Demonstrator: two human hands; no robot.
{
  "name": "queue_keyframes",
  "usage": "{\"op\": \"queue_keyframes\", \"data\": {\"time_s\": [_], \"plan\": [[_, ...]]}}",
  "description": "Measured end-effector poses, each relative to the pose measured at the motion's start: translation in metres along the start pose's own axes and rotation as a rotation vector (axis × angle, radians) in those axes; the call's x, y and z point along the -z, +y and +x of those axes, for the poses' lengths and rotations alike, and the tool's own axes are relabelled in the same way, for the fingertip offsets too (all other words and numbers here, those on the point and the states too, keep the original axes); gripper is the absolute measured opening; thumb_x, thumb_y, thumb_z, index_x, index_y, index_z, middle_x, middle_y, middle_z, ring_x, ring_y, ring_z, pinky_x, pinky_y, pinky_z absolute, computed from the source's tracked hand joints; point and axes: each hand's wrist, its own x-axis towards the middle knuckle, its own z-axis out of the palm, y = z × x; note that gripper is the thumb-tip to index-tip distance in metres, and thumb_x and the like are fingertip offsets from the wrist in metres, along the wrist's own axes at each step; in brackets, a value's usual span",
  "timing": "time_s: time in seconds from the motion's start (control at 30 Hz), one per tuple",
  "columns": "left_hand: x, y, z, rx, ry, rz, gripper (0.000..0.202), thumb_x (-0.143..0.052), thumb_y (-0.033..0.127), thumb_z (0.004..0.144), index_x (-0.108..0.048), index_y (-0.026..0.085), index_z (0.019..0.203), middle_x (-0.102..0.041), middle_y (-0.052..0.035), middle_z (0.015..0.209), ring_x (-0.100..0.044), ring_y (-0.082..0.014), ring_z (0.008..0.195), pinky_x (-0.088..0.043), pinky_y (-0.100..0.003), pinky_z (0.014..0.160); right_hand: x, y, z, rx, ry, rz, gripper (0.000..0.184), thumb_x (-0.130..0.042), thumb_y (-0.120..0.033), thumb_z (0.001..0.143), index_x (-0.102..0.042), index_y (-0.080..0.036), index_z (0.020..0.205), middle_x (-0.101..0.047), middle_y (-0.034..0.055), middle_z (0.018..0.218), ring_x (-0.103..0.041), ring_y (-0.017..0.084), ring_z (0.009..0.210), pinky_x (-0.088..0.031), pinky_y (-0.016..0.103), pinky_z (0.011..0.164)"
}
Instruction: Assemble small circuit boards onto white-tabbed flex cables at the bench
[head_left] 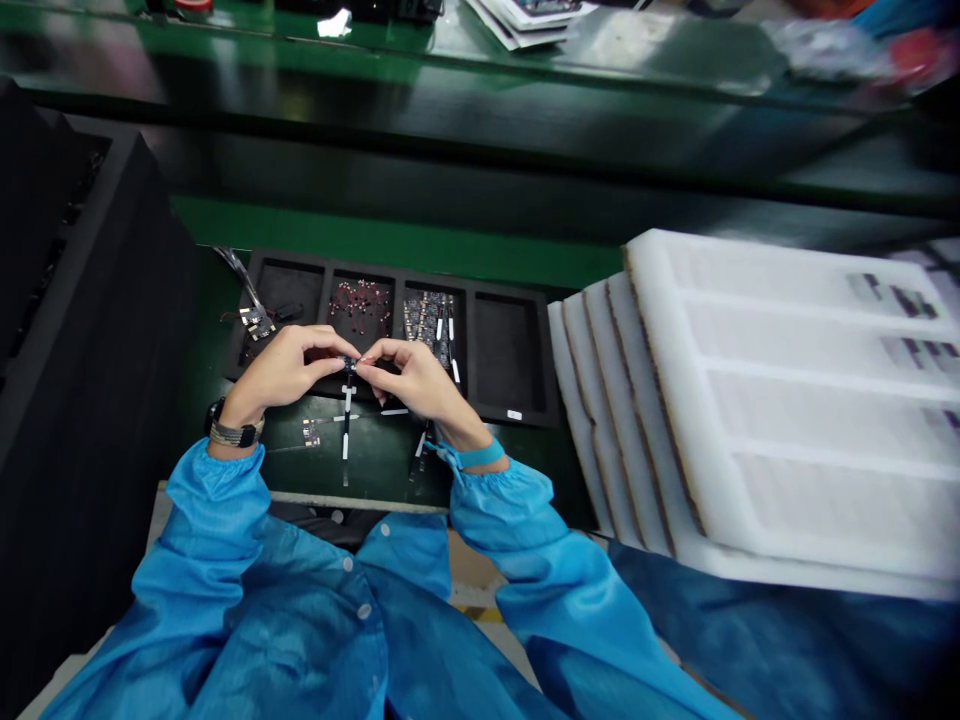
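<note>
My left hand point(289, 368) pinches a small circuit board point(349, 364) between thumb and fingertips. From this board a thin black-and-white flex strip point(346, 415) hangs down over the green bench. My right hand point(412, 378) is closed at the board's right side, fingertips nearly meeting those of the left. A speck of red shows at its fingertips, too small to name. Both hands are over the front edge of a black foam tray point(480, 410). One compartment holds small red-wired parts point(360, 303); another holds several circuit boards point(427, 318), partly hidden by my right hand.
Loose boards with strips point(311, 432) lie on the bench point(300, 470) near me. More boards with cables point(256, 320) rest at the tray's left end. White foam trays point(787, 400) are stacked at right; a tall black foam block point(142, 260) stands left. A green shelf point(450, 60) crosses the back.
</note>
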Motion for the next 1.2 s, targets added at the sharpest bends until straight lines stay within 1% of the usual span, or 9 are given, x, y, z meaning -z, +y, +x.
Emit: {"op": "queue_keyframes", "data": {"time_s": [0.07,0.17,0.37,0.47,0.67,0.87,1.0,1.07,1.2], "plan": [[-0.002,0.0,0.0,0.006,0.01,0.018,0.018,-0.068,0.023,0.09,-0.084,0.022,0.098,-0.075,-0.0043,0.089,-0.068,-0.0193,0.079,-0.051,-0.032,0.074,0.0,0.002,0.002,-0.014,-0.006,0.024,0.04,-0.079,-0.056,0.084,-0.065,-0.019,0.084,-0.061,-0.0046,0.055,-0.054,0.012,0.046,-0.046,0.026,0.05],[-0.006,-0.001,0.0,0.022,0.036,0.04,0.017,-0.068,0.021,0.089,-0.082,0.02,0.098,-0.076,-0.0049,0.09,-0.068,-0.019,0.077,-0.051,-0.032,0.072,-0.001,0.004,0.003,-0.02,0.028,0.021,0.039,-0.08,-0.055,0.083,-0.064,-0.019,0.084,-0.06,-0.0049,0.055,-0.054,0.012,0.045,-0.046,0.026,0.049],[-0.011,-0.004,0.0,0.051,0.06,0.066,0.014,-0.067,0.019,0.088,-0.08,0.019,0.093,-0.079,-0.0058,0.089,-0.071,-0.0199,0.076,-0.053,-0.032,0.071,-0.005,0.007,0.001,0.016,0.119,-0.088,0.028,-0.077,-0.046,0.085,-0.067,-0.02,0.084,-0.069,0.0,0.069,-0.057,0.013,0.05,-0.047,0.027,0.048],[-0.012,-0.004,0.001,0.048,0.063,0.079,0.014,-0.067,0.017,0.087,-0.08,0.02,0.09,-0.079,-0.0052,0.088,-0.07,-0.0192,0.075,-0.054,-0.032,0.072,-0.005,0.008,-0.001,0.047,0.133,-0.135,0.025,-0.076,-0.043,0.086,-0.068,-0.019,0.084,-0.07,0.0007,0.071,-0.059,0.014,0.053,-0.047,0.026,0.05],[-0.01,-0.002,0.001,0.045,0.052,0.023,0.012,-0.07,0.02,0.087,-0.081,0.02,0.09,-0.078,-0.0048,0.086,-0.07,-0.0192,0.074,-0.052,-0.031,0.07,0.001,0.003,0.0,-0.049,0.028,-0.045,0.035,-0.08,-0.052,0.084,-0.066,-0.02,0.084,-0.063,-0.0023,0.06,-0.056,0.013,0.047,-0.048,0.027,0.048],[-0.007,-0.003,0.002,0.08,0.018,-0.089,0.011,-0.073,0.022,0.083,-0.082,0.019,0.088,-0.076,-0.0039,0.077,-0.068,-0.0184,0.07,-0.052,-0.031,0.068,0.008,0.0,0.0,-0.023,-0.05,-0.024,0.038,-0.081,-0.054,0.084,-0.068,-0.018,0.084,-0.063,-0.0029,0.057,-0.057,0.013,0.049,-0.048,0.027,0.052],[-0.003,-0.003,0.002,0.119,-0.056,-0.223,0.012,-0.077,0.025,0.081,-0.083,0.017,0.089,-0.075,-0.0042,0.074,-0.067,-0.0175,0.066,-0.052,-0.03,0.065,0.01,-0.001,-0.001,0.021,-0.111,0.034,0.037,-0.084,-0.053,0.083,-0.071,-0.018,0.086,-0.066,-0.0015,0.063,-0.06,0.014,0.054,-0.05,0.027,0.056],[-0.002,-0.002,0.001,0.128,-0.086,-0.273,0.012,-0.079,0.026,0.081,-0.082,0.017,0.088,-0.075,-0.0045,0.074,-0.066,-0.0167,0.065,-0.052,-0.03,0.064,0.011,-0.001,-0.002,0.019,-0.127,0.058,0.037,-0.086,-0.052,0.081,-0.072,-0.018,0.087,-0.067,-0.0008,0.068,-0.06,0.013,0.056,-0.05,0.027,0.055],[-0.001,0.0,0.001,0.135,-0.118,-0.297,0.012,-0.079,0.024,0.08,-0.081,0.016,0.088,-0.075,-0.0037,0.073,-0.065,-0.0147,0.064,-0.052,-0.027,0.064,0.013,-0.003,-0.003,-0.007,-0.156,0.083,0.037,-0.087,-0.05,0.08,-0.073,-0.017,0.087,-0.068,-0.0008,0.071,-0.057,0.011,0.055,-0.049,0.025,0.053]]}}
